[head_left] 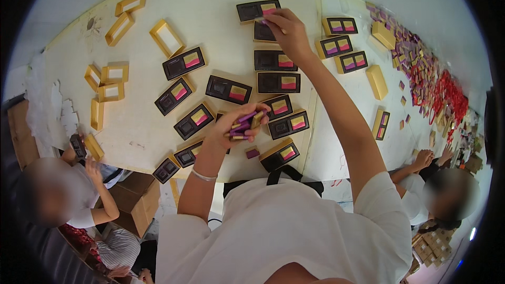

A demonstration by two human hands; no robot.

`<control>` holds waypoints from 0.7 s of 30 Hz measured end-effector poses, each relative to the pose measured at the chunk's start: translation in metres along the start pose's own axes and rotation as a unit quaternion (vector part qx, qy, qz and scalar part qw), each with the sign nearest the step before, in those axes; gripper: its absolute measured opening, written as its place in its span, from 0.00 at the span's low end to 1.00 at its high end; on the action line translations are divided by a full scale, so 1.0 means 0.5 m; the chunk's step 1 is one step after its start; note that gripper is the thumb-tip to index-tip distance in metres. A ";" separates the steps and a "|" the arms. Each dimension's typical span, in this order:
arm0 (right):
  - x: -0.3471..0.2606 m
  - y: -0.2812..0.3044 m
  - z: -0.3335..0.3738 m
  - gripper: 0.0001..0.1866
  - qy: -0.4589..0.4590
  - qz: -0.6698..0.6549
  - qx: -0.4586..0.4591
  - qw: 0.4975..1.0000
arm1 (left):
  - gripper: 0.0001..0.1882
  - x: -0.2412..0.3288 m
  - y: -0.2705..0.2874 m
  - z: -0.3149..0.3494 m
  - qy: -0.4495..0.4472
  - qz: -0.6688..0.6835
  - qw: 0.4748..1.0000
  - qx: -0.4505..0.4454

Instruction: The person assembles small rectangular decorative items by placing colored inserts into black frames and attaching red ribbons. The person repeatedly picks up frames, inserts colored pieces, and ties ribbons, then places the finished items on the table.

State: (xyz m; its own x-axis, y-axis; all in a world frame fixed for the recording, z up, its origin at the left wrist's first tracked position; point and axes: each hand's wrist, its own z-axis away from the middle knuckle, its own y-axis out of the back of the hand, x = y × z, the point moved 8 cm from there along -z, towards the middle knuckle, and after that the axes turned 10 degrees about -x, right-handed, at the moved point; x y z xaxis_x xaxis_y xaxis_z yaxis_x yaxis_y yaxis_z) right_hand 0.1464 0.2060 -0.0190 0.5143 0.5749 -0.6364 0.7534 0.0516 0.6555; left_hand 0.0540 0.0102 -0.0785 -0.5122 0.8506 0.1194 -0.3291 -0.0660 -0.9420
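My left hand is cupped around several small purple-and-gold packets. At the far middle of the table, my right hand pinches one purple-and-gold packet above a gold box with a black tray. Just beyond it, another black tray has a pink-and-gold packet in its right compartment, and its left compartment is bare. Several similar trays stand in rows around my hands, such as a black tray with a pink-and-gold packet. A loose purple packet lies near my left hand.
To the right, black trays hold both purple and pink packets. Beyond them spreads a heap of loose packets with red ribbons. Empty gold sleeves lie at left. People sit at both sides; one person's hand is near a gold sleeve.
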 end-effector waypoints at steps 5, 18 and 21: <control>0.084 -0.130 -0.054 0.06 0.070 0.168 -0.097 0.978 | 0.18 -0.019 0.022 0.018 -0.025 0.010 0.999 0.039; 0.204 -0.179 -0.094 0.06 -0.105 0.105 -0.165 0.975 | 0.18 0.051 0.027 0.013 -0.093 -0.003 0.995 0.038; 0.204 -0.190 -0.096 0.06 -0.133 0.093 -0.185 0.969 | 0.19 0.074 0.024 0.005 -0.127 0.001 0.992 0.019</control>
State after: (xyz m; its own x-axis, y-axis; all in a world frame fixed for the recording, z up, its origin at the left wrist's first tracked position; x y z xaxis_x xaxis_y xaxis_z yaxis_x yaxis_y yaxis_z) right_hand 0.1077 0.2991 -0.1264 0.7517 0.3739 -0.5433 0.4641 0.2853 0.8385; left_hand 0.0291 0.0397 -0.0846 -0.6946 0.6920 0.1966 -0.3541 -0.0910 -0.9308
